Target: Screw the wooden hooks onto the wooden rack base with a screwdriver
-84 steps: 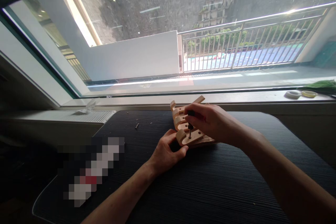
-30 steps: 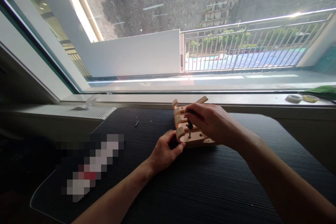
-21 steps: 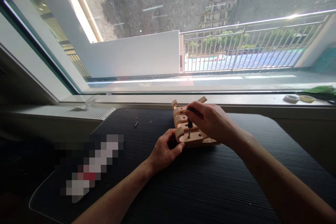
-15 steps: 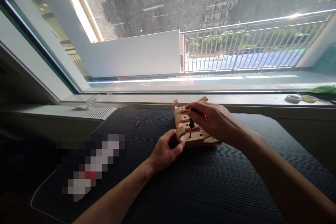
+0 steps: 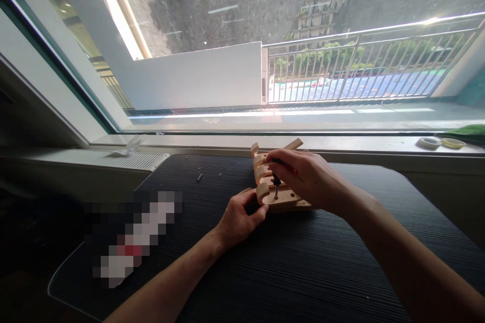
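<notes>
A light wooden piece (image 5: 282,197) with a row of curled hooks along its left side lies on the dark table. My left hand (image 5: 240,216) grips its near left corner, fingers behind the nearest hook and thumb at the front edge. My right hand (image 5: 303,174) is closed around a screwdriver (image 5: 276,181) with a dark handle, held upright over the nearest slat. The screwdriver's tip meets the slat beside a dark hole; whether a screw sits under it is too small to tell. My right hand hides part of the wood's right side.
A small screw (image 5: 199,177) and crumbs lie on the black table (image 5: 333,262), left of the wood. A blurred-out long item (image 5: 140,242) is at the left. Tape rolls (image 5: 429,143) and clear plastic (image 5: 131,146) rest along the window side.
My right hand has turned slightly around the screwdriver, which stays upright at the same spot. My left hand keeps its hold. The whole view has shifted a little.
</notes>
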Demonstrator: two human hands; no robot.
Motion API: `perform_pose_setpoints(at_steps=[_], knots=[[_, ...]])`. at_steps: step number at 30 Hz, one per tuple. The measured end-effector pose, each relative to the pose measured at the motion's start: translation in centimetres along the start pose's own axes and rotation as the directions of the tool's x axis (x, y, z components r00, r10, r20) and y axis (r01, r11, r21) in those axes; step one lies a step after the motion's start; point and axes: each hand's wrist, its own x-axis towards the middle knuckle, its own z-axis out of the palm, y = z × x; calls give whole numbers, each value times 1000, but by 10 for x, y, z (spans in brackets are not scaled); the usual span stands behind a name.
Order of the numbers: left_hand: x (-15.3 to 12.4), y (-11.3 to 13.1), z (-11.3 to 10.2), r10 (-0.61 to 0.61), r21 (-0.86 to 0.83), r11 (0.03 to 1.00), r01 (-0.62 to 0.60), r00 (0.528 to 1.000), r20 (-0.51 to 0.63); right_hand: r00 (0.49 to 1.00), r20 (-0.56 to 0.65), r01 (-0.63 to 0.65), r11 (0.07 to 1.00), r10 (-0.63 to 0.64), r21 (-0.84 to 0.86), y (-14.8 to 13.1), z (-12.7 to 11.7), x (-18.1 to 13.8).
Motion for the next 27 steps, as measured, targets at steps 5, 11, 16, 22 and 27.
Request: perform_pose_setpoints(at_steps=[5,11,16,22,27], knots=[[0,-2,1,-3,7,1000,3,1000,-24,1000,4,12,1000,-12,12,-2,-1,0],[0,-3,3,-58,-70,996,59,998,12,1000,7,22,1000,-22,10,-3,-4,0],[-1,-4,3,-53,-84,995,54,999,13,999,-20,25,1000,-25,-12,4,-1,0],[-1,-5,4,-51,-66,997,51,999,6,998,-57,-46,995,41,-86,8,3,2],[-1,-3,3,-60,-87,994,61,998,22,999,-32,18,995,-21,-102,3,-2,-1]])
